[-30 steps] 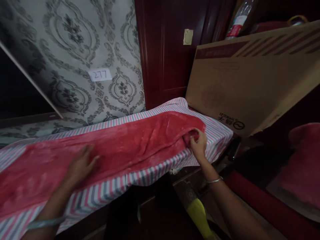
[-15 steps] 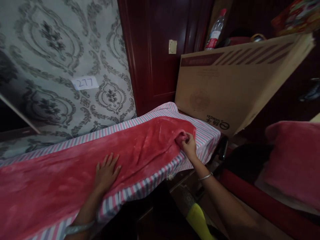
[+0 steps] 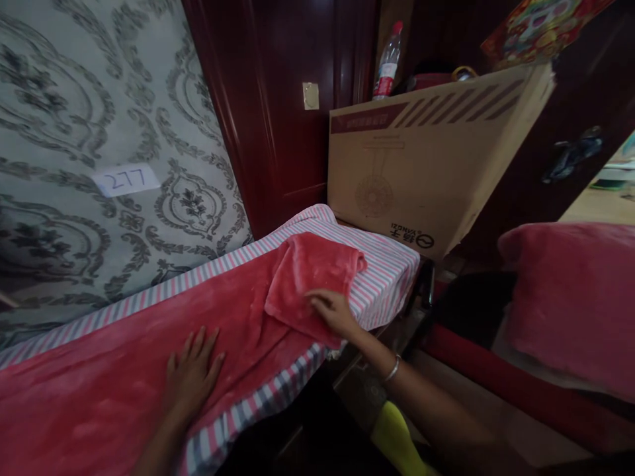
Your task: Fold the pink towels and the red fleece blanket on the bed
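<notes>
A long red plush blanket lies lengthwise over a pink, grey and white striped cloth. Its right end is folded back to the left, making a flap whose corner rests on the lower layer. My left hand presses flat on the blanket left of the fold, fingers spread. Over the flap's near side is my right hand, its fingers pointing left and slightly bent, no cloth visibly pinched in them. Whether its fingertips touch the flap is hard to see.
Behind the striped cloth's far end stands a large cardboard box, with a plastic bottle above its edge. At the right hangs a pink plush cloth. A yellow-green object is below my right forearm. A patterned wall borders the left.
My right hand has carried the blanket's end leftward, folding it over, and has let go of the edge. My left hand stays flat on the blanket. The view has shifted right.
</notes>
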